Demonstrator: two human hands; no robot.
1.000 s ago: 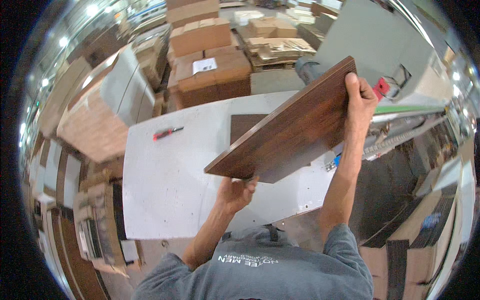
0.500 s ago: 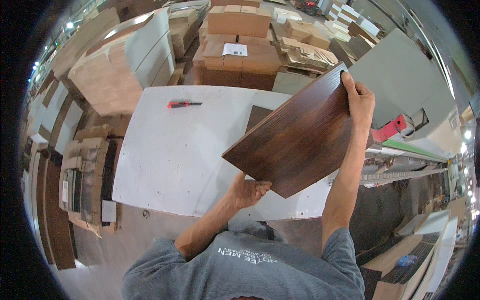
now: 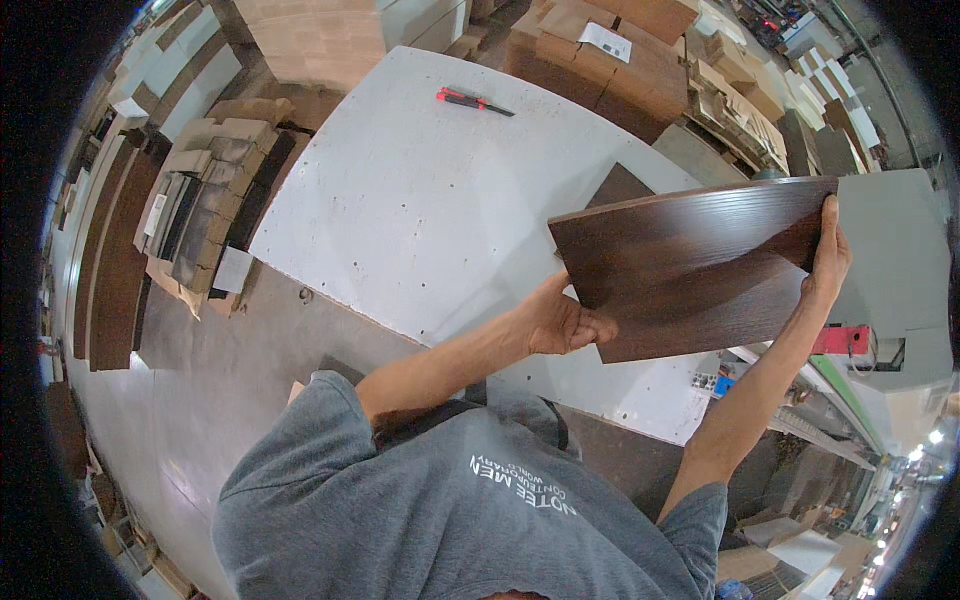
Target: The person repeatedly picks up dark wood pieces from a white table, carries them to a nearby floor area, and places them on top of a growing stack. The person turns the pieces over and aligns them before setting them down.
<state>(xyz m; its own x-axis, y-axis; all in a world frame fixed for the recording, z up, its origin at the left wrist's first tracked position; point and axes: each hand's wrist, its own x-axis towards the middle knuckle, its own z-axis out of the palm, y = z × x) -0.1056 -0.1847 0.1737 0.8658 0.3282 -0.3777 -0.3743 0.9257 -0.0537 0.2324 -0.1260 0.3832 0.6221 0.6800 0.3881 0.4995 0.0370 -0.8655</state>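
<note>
A dark brown wood-grain panel is held up in both my hands, tilted above the right part of the white worktable. Around its lower left corner my left hand is closed, with some fingers hidden by the board. My right hand grips the opposite end, near its upper right corner. Behind the raised board, part of another dark brown panel shows on the tabletop. Farther off on the same table lies a red and black utility knife or screwdriver; its exact kind is unclear.
Stacked brown cartons stand beyond the table. To the left is a pallet stack of cardboard and boards. On the right sits a grey machine with a red part. A small blue item lies by the table's right edge.
The view has turned, shifting the table and surroundings. Both hands still hold the panel, which has swung from a steep diagonal to nearly level, its far end lower than before.
</note>
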